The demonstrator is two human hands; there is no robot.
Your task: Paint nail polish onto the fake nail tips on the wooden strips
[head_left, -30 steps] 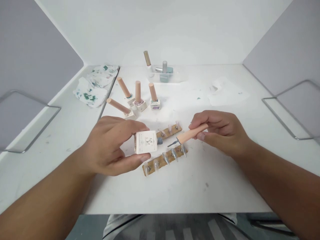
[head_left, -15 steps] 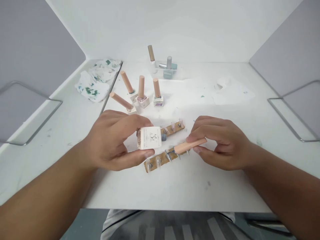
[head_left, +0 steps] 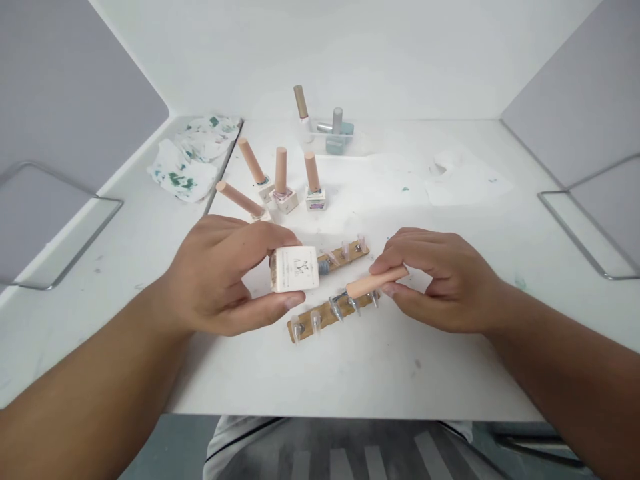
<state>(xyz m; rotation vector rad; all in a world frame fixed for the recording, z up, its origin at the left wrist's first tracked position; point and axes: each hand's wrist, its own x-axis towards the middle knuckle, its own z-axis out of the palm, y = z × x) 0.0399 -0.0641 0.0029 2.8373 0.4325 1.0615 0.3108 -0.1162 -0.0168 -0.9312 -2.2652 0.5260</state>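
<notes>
My left hand (head_left: 225,283) grips a small square white polish bottle (head_left: 294,268), tipped on its side with its open neck pointing right. My right hand (head_left: 440,277) pinches the bottle's tan brush cap (head_left: 376,283) between thumb and fingers. The brush tip rests on a clear nail tip on the near cardboard strip (head_left: 327,313), which carries several pointed tips. A second strip (head_left: 345,253) with tips lies just behind, partly hidden by the bottle.
Several tan-capped polish bottles (head_left: 281,180) stand behind my left hand. A clear tray (head_left: 330,137) with more bottles sits at the back. Stained tissues (head_left: 187,160) lie at the left, a white tissue (head_left: 465,180) at the right. Metal frames (head_left: 575,233) flank the white table.
My right hand has lowered the brush from in front of the bottle's neck onto a nail tip on the near strip. My left hand keeps the bottle nearly still.
</notes>
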